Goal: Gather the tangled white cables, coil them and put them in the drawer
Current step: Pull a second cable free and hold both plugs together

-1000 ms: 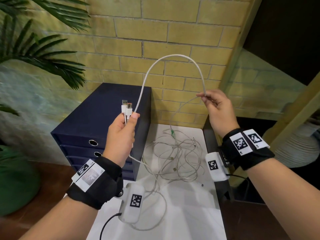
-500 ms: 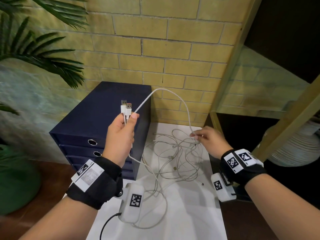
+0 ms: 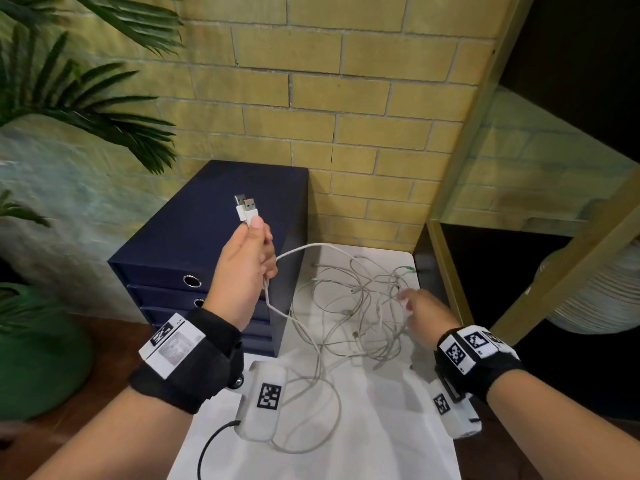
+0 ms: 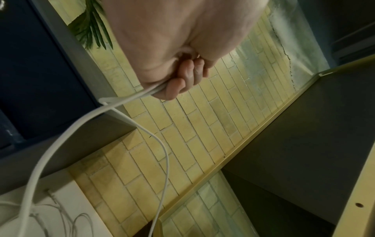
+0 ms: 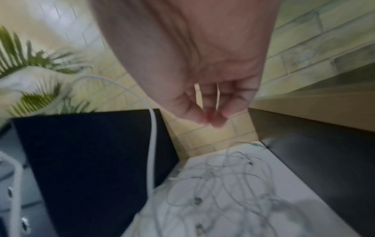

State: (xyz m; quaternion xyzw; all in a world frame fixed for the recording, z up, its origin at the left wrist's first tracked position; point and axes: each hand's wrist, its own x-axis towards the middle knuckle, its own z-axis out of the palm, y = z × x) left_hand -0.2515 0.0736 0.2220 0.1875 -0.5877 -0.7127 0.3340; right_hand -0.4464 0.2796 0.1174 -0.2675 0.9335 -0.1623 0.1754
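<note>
- Left hand is raised above the corner of the dark blue drawer unit, fingers curled tight round a thick white cable.
- Two USB plugs stick up side by side out of the top of that fist, metal ends pointing upward.
- From the bottom of the fist, the cable runs out in two strands: one arcs over to the right toward the pile, the other drops down onto the worktop.
- Right hand is low over the right side of the tangle of thin white cables, fingers loosely bent with tips close together; blur makes it impossible to say whether a strand is caught between them.
- The tangle sprawls across the back half of the white worktop, just right of the drawer unit, with a green-tipped lead at its far right corner.
- All drawer fronts in view are pushed in, round pull holes facing the person.
- Palm fronds hang in at upper left against the yellow brick wall.
</note>
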